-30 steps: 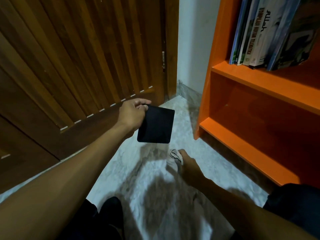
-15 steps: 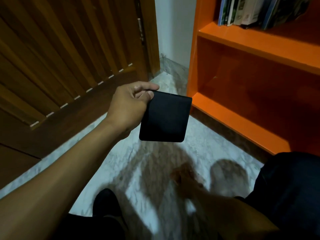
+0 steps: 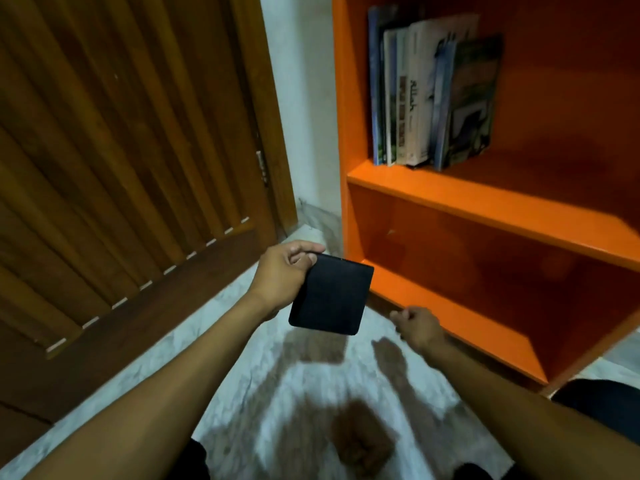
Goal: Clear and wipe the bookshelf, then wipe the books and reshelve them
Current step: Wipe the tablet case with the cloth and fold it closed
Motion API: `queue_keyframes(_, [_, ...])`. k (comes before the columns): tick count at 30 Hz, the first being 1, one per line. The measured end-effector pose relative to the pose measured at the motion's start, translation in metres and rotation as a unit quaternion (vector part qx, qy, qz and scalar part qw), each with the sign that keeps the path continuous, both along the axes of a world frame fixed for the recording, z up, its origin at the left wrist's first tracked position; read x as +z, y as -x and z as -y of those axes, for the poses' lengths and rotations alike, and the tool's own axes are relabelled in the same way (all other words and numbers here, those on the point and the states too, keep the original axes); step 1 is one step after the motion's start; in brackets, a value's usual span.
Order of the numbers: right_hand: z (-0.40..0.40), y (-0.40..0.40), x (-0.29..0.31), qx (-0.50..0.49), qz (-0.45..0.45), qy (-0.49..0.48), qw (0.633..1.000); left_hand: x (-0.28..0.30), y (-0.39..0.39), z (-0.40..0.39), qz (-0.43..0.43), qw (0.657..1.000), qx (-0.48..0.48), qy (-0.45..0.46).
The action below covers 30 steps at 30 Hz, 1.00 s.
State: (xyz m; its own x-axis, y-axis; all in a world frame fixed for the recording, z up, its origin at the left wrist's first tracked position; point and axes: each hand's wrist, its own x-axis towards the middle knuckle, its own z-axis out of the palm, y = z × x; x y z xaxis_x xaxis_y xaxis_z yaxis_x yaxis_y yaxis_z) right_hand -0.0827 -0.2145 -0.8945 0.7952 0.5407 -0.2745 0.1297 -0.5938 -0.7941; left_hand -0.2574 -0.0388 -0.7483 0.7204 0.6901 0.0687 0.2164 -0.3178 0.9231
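Bookshelf sits up and to the right of both hands, with its lower shelf bare and a short row of books leaned at the left end of the shelf above. A flat black book (could be a notebook, hard to say) is pinched at its upper left corner by the left hand, hanging over the marble floor just left of the shelf's front corner. The right hand is loosely curled with nothing visibly held, though it's blurred, and it's the one closer to the lower shelf's edge. A short carry rightward is probably all that's needed to shelve it.
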Motion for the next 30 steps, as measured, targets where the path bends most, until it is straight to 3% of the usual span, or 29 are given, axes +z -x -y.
queue_keyframes(4, [0.001, -0.021, 0.086, -0.002, 0.035, -0.089, 0.995, 0.017, 0.007, 0.022, -0.026, 0.992, -0.041, -0.121])
queue_keyframes(7, [-0.012, -0.010, 0.153, 0.060, 0.014, -0.135, 0.989, 0.033, 0.010, 0.047, -0.049, 0.954, -0.099, -0.280])
queue_keyframes(14, [-0.015, 0.012, 0.275, 0.109, 0.056, -0.180, 0.976, 0.078, -0.007, 0.082, -0.124, 0.776, -0.242, -0.569])
queue_keyframes(21, [0.018, -0.016, 0.307, 0.012, 0.184, -0.191, 0.964, 0.104, -0.056, 0.079, -0.057, 0.636, -0.246, -0.729])
queue_keyframes(23, [0.022, -0.030, 0.311, -0.029, 0.233, -0.194, 0.953, 0.107, -0.078, 0.078, -0.039, 0.637, -0.236, -0.732])
queue_keyframes(26, [0.026, -0.054, 0.312, -0.102, 0.283, -0.197, 0.933, 0.114, -0.102, 0.080, 0.009, 0.666, -0.204, -0.717])
queue_keyframes(28, [0.032, -0.068, 0.307, -0.133, 0.300, -0.211, 0.921, 0.114, -0.107, 0.078, 0.038, 0.695, -0.177, -0.696])
queue_keyframes(30, [0.040, -0.082, 0.297, -0.150, 0.319, -0.218, 0.910, 0.107, -0.108, 0.064, 0.043, 0.748, -0.146, -0.646])
